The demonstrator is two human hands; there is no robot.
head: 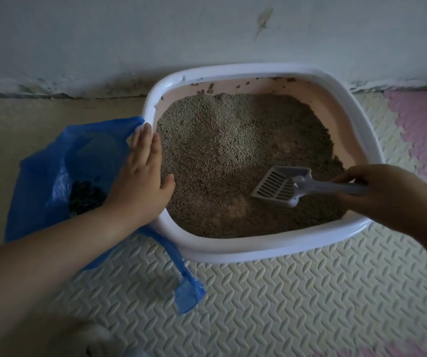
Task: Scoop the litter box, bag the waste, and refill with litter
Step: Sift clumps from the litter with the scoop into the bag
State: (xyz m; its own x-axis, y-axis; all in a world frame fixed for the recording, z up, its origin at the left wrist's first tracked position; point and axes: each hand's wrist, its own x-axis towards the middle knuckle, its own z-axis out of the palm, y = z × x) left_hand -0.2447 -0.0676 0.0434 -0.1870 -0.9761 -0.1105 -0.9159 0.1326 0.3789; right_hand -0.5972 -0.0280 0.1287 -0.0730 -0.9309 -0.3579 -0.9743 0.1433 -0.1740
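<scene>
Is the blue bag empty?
No, a heap of dark clumps lies inside the bag.

Left hand [144, 176] flat, fingers straight, right hand [377, 194] curled in grip

- No text, label, brand, number or sign could be read anywhere in view.
- The litter box [233, 251], scoop [276, 188] and blue bag [52, 163] bore no legible marking.
</scene>
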